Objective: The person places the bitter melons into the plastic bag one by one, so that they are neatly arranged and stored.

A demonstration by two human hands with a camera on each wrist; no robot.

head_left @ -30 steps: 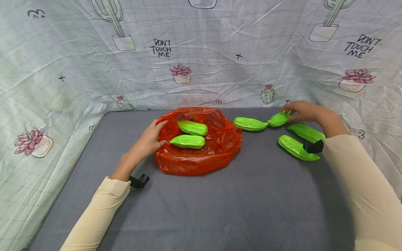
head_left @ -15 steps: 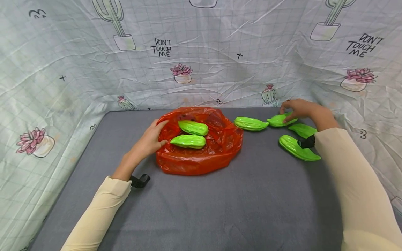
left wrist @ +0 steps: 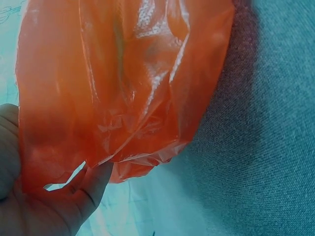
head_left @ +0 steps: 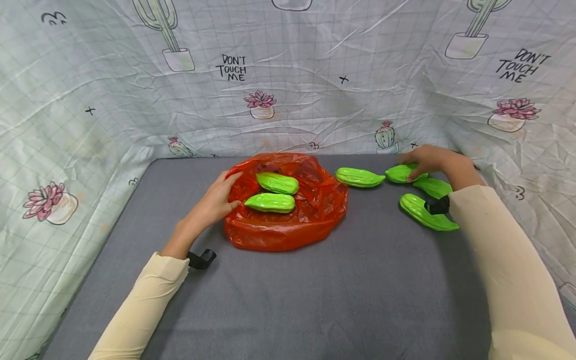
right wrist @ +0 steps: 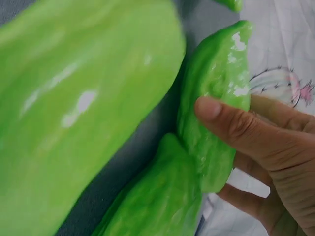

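On the left, my left hand (head_left: 213,199) holds the rim of a red plastic bag (head_left: 279,236), its fingers tucked over the edge. In the left wrist view the bag (left wrist: 142,88) hangs between thumb and fingers. Two glossy green bitter melons, one behind (head_left: 276,183) and one in front (head_left: 270,203), lie in the bag's mouth. At the back right, my right hand (head_left: 434,161) grips another bitter melon (right wrist: 211,73), thumb on its near side and fingers behind it. That melon appears to rest on the table.
One bitter melon (head_left: 359,177) lies between the bag and my right hand. Two more, one behind (head_left: 433,187) and one in front (head_left: 423,212), lie beneath the right wrist. The grey table (head_left: 333,295) ends at a patterned cloth backdrop (head_left: 297,110).
My right hand has shifted slightly left, and its thumb has come round to the melon's near side. The gripped melon has turned a little. My left hand and the bag stay put.
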